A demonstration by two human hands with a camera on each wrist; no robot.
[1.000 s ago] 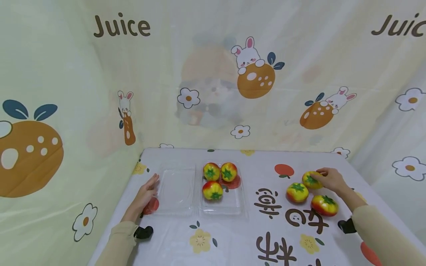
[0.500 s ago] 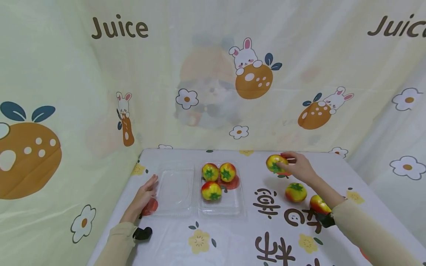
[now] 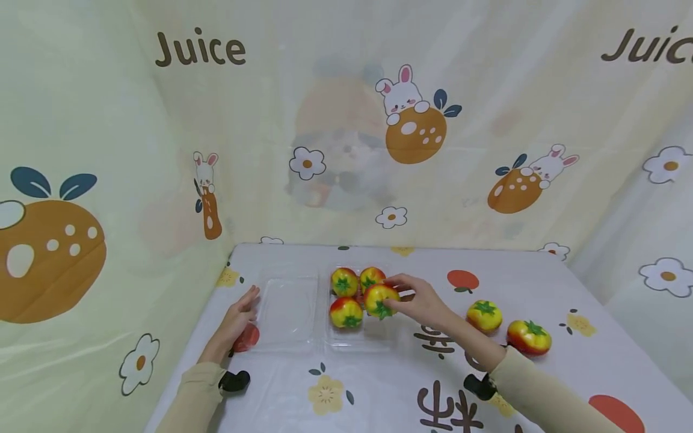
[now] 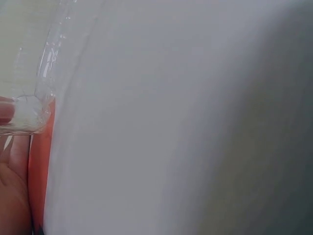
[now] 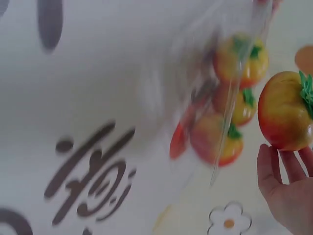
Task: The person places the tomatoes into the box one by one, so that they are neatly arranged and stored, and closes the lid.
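Gripping a shiny red-yellow fruit in my right hand, left hand straight-fingered: three fruits in the clear plastic tray mid-frame, two loose fruits lower right.

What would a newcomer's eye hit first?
Probably the glossy red-and-yellow round fruit in the right hand, held above the clear plastic tray where three similar fruits sit. Two more fruits rest farther right on the white printed tablecloth. Then the brown cartoon fruit on the pale curtain, far left.
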